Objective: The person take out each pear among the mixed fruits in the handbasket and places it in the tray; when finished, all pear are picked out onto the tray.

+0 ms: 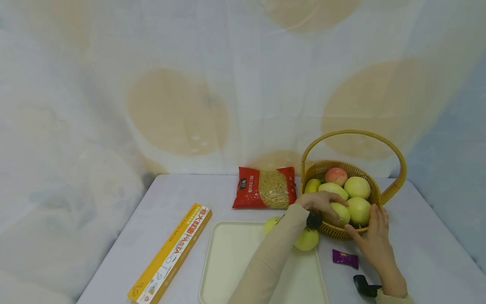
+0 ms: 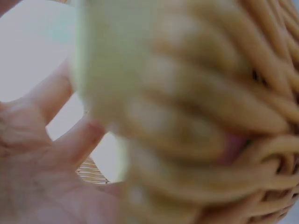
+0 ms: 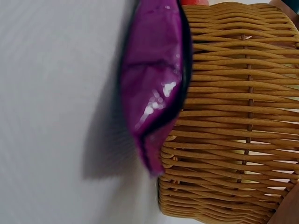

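A wicker basket (image 1: pixel 330 232) with a tall handle holds several pale green apples (image 1: pixel 357 187), a reddish peach-like fruit (image 1: pixel 336 176) and a yellow-green fruit at its left side. My left hand (image 1: pixel 322 203) reaches over the near left rim, its fingers and thumb around a pale green apple (image 1: pixel 340 214). In the left wrist view, the fingers (image 2: pixel 77 140) touch pale fruit beside blurred wicker. My right hand (image 1: pixel 373 242) rests against the basket's near right side, fingers extended along the rim and thumb spread. In the right wrist view, basket weave (image 3: pixel 243 107) fills the right part.
A cream tray (image 1: pixel 228 261) lies under my left forearm, with more green apples (image 1: pixel 306 240) partly hidden there. A purple wrapped snack (image 1: pixel 345 259) lies before the basket. A red pasta bag (image 1: pixel 264 188) lies behind the tray, a yellow pasta box (image 1: pixel 171 253) to its left.
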{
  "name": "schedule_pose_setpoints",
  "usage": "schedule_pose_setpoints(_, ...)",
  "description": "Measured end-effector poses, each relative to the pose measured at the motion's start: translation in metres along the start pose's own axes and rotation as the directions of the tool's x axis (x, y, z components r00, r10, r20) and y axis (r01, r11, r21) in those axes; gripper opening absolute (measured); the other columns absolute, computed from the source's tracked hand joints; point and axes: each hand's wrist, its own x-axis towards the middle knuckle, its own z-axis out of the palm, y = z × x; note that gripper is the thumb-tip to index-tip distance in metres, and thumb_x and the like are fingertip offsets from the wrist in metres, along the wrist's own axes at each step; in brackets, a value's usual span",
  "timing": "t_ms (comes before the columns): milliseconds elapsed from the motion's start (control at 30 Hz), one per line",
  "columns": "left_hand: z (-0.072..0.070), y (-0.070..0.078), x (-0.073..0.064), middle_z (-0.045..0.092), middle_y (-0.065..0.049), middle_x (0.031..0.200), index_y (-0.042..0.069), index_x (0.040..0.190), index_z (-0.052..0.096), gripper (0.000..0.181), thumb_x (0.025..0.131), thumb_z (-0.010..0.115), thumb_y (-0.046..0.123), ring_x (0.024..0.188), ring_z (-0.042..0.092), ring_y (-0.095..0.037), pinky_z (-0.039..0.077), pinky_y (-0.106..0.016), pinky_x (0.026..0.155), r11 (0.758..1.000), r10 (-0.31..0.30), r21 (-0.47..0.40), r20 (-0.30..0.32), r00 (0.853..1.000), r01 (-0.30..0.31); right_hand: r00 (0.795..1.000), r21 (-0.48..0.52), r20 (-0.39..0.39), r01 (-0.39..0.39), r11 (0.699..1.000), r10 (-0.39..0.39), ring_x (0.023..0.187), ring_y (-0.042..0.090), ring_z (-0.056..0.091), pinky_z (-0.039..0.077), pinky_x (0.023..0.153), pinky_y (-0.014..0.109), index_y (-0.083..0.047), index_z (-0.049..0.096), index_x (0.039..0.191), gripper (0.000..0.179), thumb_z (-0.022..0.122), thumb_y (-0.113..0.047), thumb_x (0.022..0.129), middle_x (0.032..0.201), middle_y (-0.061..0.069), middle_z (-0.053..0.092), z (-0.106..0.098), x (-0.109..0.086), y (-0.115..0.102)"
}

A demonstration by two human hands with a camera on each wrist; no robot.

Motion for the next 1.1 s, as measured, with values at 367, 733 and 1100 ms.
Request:
schedule_pose_setpoints(367,-0.024,0.0,-0.032,0.054,0.013,0.132,0.031,0.129,0.06,0.051,0.081,0.075,0.02,0.093,0.056,-0.005,0.055,-0.035,0.082,0.966,0.154,-0.177,-0.183,0.971,-0.187,1.0,-0.001,-0.004,0.027,1.0,-0.027,0.146,0.043,-0.02,0.014,0.097,0.081,0.004,-0.015,0.15,0.097,0.052,-0.042,0.098,0.156,0.033,-0.014,0.001,-0.002,0.005)
schedule_pose_setpoints(733,-0.034,-0.013,-0.091,0.059,0.008,0.116,0.026,0.125,0.063,0.046,0.082,0.077,0.02,0.09,0.056,-0.006,0.054,-0.028,0.076,0.917,0.211,-0.223,-0.43,0.878,-0.329,0.999,0.026,-0.009,0.043,0.999,-0.043,0.146,0.044,-0.02,0.009,0.101,0.079,0.005,-0.014,0.151,0.097,0.053,-0.04,0.098,0.156,0.035,-0.013,0.001,-0.002,0.003)
schedule_pose_setpoints(1100,-0.025,-0.06,-0.153,0.057,-0.001,0.126,0.033,0.126,0.061,0.048,0.083,0.075,0.018,0.097,0.058,-0.017,0.054,-0.029,0.068,0.877,0.067,-0.351,-0.587,0.807,-0.328,0.998,0.025,-0.008,0.057,0.998,-0.056,0.145,0.044,-0.021,0.007,0.101,0.079,0.004,-0.015,0.151,0.096,0.051,-0.042,0.098,0.156,0.035,-0.012,0.004,0.0,0.004)
